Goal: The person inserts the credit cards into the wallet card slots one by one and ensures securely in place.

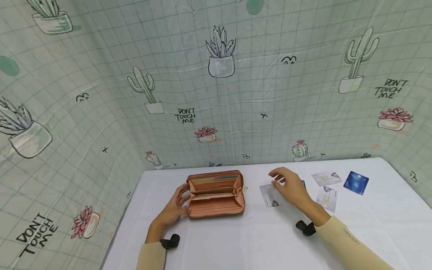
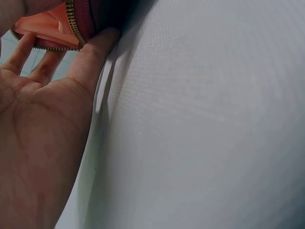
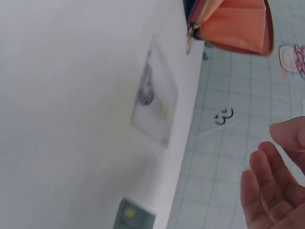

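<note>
blue card (image 1: 356, 182), cactus-print backdrop (image 1: 216, 82)

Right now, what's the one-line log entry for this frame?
left hand: holds open wallet edge | right hand: open, hovering over silver card | table: more cards right
</note>
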Available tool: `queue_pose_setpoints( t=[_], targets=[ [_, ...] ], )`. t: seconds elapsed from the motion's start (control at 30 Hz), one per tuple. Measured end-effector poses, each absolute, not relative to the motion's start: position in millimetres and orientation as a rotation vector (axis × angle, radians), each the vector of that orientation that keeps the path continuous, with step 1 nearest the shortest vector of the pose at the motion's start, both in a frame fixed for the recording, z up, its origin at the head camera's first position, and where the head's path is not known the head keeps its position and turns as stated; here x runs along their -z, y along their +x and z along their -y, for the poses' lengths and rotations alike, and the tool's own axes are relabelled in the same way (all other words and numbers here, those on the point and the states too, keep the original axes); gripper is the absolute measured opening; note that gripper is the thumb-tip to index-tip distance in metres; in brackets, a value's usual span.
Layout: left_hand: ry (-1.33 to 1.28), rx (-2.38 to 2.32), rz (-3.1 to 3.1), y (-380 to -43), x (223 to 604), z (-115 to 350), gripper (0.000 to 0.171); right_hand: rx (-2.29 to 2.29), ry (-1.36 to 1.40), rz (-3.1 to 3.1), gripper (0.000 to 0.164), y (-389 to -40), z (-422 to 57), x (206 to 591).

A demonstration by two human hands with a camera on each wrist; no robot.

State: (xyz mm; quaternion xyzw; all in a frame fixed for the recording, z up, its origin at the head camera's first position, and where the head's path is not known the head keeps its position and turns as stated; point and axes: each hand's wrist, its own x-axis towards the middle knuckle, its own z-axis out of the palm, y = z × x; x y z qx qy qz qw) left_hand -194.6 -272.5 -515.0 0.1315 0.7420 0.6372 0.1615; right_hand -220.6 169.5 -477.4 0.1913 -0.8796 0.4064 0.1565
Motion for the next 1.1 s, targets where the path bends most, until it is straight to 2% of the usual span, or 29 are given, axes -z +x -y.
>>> queue_pose_setpoints(
  t=[0.2,0.47,0.87,1.1],
  targets=[
    [0.349,-1.811,-2.134,-191,513,274,0.1,-1.213,0.428,2.584,0.024,-206,-190,486],
    [0.356,-1.826,-2.119,-189,513,274,0.101,-1.35,0.348,2.703,0.029,-195,-196,500],
    [0.385,-1.832,-2.107,-196,517,272,0.102,-1.455,0.188,2.825,0.06,-193,-185,506],
    [0.362,-1.822,-2.121,-195,517,273,0.102,-1.373,0.147,2.872,0.062,-197,-169,504]
  ],
)
